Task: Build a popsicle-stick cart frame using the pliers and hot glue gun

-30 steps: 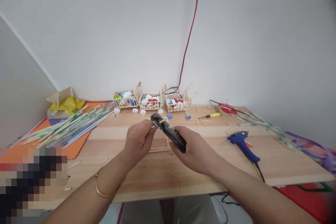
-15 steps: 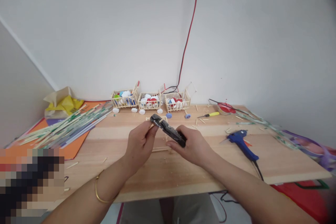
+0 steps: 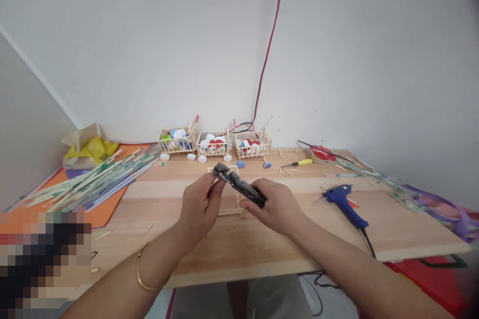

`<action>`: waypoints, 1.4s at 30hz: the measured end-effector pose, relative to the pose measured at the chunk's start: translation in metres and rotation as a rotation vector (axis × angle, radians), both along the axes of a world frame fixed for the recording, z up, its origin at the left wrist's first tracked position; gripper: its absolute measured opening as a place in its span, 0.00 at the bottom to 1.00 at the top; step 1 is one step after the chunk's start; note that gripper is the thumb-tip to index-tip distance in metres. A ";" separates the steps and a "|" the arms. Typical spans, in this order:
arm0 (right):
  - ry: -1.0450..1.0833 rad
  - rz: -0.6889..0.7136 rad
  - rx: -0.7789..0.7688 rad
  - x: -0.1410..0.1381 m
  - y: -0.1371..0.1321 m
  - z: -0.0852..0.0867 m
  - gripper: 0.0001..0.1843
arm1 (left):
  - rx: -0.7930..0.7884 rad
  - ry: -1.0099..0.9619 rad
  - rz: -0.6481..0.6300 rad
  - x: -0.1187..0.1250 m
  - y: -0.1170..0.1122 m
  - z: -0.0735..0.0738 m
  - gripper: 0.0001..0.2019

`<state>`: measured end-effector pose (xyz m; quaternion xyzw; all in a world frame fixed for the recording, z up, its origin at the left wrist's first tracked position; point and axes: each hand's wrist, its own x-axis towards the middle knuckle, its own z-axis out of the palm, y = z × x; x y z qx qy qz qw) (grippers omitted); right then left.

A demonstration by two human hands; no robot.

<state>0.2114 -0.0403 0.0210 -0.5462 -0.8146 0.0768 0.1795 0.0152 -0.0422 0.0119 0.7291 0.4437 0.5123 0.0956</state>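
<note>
My right hand [image 3: 279, 207] is closed around the handle end of a black pliers-like tool [image 3: 243, 187], held slanting just above the table. At the tool's far end, my left hand [image 3: 200, 204] is closed in a pinch on a thin wooden stick [image 3: 214, 181], most of which the fingers hide. Beneath the tool, partly covered by the hands, a rectangular frame of thin sticks [image 3: 230, 213] lies on the wooden table [image 3: 187, 264].
Three small stick-built carts [image 3: 213, 145] holding bottle caps line the wall. Left are bundled sticks [image 3: 101, 179] on orange sheets [image 3: 116, 204] and a yellow bag [image 3: 90, 149]. Right are a blue glue gun [image 3: 346, 204], a yellow-handled screwdriver [image 3: 304, 162] and a red bowl [image 3: 322, 154].
Hardly anything differs. The right hand and the tool's handle end have shifted very slightly; both hands keep their hold.
</note>
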 end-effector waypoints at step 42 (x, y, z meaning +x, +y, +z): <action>0.042 0.011 -0.028 0.010 0.008 -0.005 0.20 | -0.644 -0.404 -0.451 -0.007 0.013 0.011 0.19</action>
